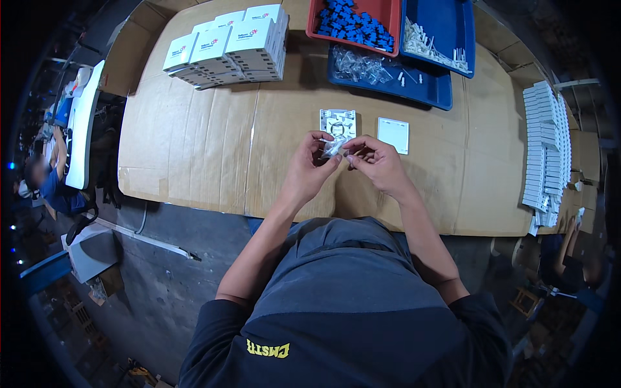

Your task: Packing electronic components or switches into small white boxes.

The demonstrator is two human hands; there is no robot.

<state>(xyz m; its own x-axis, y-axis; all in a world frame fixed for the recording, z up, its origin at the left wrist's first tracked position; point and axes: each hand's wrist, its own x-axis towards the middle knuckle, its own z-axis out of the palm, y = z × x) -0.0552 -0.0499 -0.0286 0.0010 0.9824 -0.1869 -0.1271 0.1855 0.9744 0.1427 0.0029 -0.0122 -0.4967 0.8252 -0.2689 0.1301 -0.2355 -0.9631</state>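
Note:
Between my two hands is a small clear plastic bag (334, 149) with white pieces in it. My left hand (310, 164) pinches it from the left with thumb and fingers. My right hand (378, 165) is closed on its right side, fingertips together; the exact grip is too small to make out. Just beyond my hands lies an open white plastic box base (338, 120) with a dark ring-shaped part inside, partly covered by my fingers. A flat white cover (393, 135) rests on the cardboard to the right of the base.
White boxes (223, 48) are stacked at the far left. A red tray (359, 26) of blue parts, a blue tray (440, 39) of white parts and another blue tray (388, 87) with clear bags stand at the back. White cases (544, 152) are piled at the right edge.

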